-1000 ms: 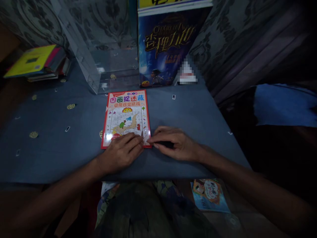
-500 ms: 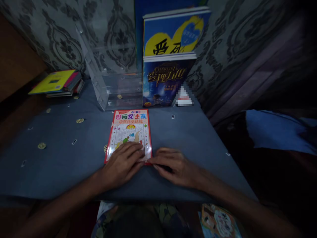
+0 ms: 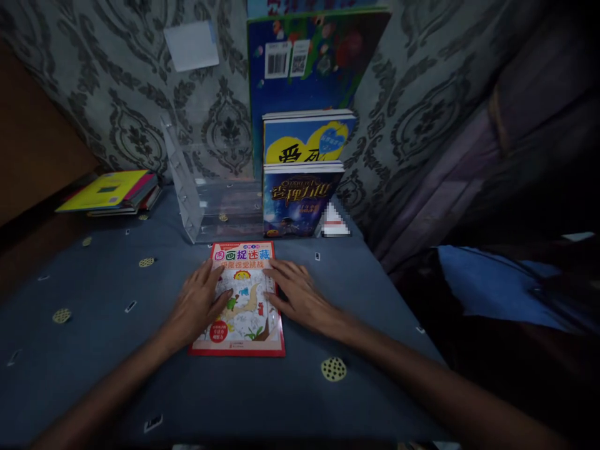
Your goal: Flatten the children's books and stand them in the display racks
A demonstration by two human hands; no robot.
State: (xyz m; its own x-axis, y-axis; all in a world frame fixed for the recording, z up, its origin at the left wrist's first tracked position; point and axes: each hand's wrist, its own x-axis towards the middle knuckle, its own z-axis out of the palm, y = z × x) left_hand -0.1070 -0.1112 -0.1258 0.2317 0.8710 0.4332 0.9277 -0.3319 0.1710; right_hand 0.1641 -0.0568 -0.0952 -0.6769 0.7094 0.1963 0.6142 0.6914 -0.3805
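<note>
A picture-puzzle book [image 3: 246, 319] with a red border lies flat on the cloth-covered table, its cover up and showing a sun and cartoon animals. My left hand [image 3: 197, 300] rests on its left edge, fingers apart and thumb over the cover. At the right edge, my right hand [image 3: 300, 290] lies with its fingers stretched out and fingertips on the cover. Neither hand grips the book. Just behind it stands a clear acrylic book rack [image 3: 187, 194], which holds a dark blue book [image 3: 297, 200] in front of a blue and yellow book [image 3: 309, 140].
A tall picture book [image 3: 323, 69] stands at the rack's back. Several books lie in a stack [image 3: 110, 190] at the left, against the patterned wall. A pixelated white item [image 3: 335, 222] sits right of the rack. The table's right edge drops toward a blue cloth [image 3: 487, 284].
My hands have moved from the book's lower part up to its two sides, and the lower cover is now uncovered. The head view has tilted up, showing more wall.
</note>
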